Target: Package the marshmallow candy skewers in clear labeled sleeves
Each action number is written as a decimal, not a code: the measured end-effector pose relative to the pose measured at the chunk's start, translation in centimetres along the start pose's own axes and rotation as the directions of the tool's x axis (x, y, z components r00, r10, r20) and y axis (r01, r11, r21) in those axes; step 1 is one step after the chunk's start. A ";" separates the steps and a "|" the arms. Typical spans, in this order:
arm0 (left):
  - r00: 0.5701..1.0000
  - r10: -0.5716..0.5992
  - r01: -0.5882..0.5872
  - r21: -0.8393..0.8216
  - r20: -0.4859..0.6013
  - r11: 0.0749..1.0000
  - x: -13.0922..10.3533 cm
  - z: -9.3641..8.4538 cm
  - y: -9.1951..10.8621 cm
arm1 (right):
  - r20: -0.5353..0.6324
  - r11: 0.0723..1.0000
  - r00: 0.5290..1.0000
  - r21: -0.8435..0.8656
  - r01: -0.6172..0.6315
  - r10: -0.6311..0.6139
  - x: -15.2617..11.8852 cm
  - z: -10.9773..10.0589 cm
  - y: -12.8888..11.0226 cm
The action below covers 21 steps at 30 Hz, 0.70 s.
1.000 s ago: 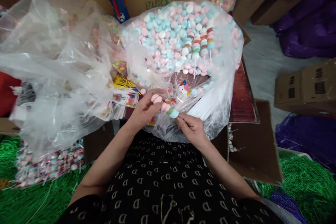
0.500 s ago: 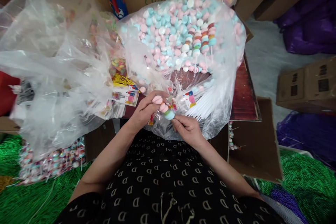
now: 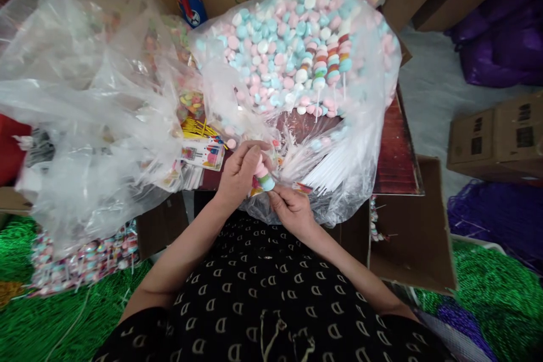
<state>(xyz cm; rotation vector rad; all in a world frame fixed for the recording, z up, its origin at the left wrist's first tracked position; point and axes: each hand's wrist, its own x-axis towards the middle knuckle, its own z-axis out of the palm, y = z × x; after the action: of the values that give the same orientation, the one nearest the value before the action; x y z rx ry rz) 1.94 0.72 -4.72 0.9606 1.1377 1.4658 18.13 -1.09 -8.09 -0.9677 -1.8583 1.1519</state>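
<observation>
A marshmallow skewer (image 3: 266,182) with pink, green and light-blue pieces slants between my two hands. My left hand (image 3: 238,176) is closed around its upper part and hides some of the pieces. At the lower end, my right hand (image 3: 294,212) pinches where the stick comes out; the stick itself is mostly hidden by the fingers. Clear plastic with a colourful printed patch (image 3: 302,187) lies against the right fingers. Just beyond my hands, a large clear bag (image 3: 384,119) holds loose marshmallows (image 3: 263,48), with several finished skewers (image 3: 333,62) lying on them.
White sticks (image 3: 333,167) lie in the bag's near right part. Printed cards (image 3: 207,154) and yellow ties (image 3: 197,128) are left of my hands, beside a big plastic bag (image 3: 97,107). An open carton (image 3: 418,237) stands at the lower right, and green shredded strands (image 3: 85,322) at the lower left.
The left fingers have closed further over the skewer, covering its upper pieces. Both hands have shifted slightly left. The printed patch of plastic has moved down to my right hand.
</observation>
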 end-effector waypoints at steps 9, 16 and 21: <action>0.994 0.014 -0.025 -0.107 -0.104 0.994 -0.5 0.9 -0.4 | 0.086 0.992 0.988 0.019 0.125 -0.126 -0.5 0.1 0.7; 0.995 0.042 -0.051 -0.105 -0.091 0.993 -0.7 1.0 -0.5 | 0.062 0.995 0.994 -0.028 0.092 -0.090 -0.1 0.1 1.3; 0.986 0.109 -0.109 0.008 -0.126 0.994 -0.9 0.7 -1.4 | -0.014 0.994 0.995 0.038 0.102 -0.102 -0.2 0.5 1.7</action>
<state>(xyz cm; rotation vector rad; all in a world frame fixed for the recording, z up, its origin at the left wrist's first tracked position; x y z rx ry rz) 3.15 -0.01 -5.88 0.9548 1.1925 1.6331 18.10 -0.91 -9.85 -0.8462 -1.8470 1.1143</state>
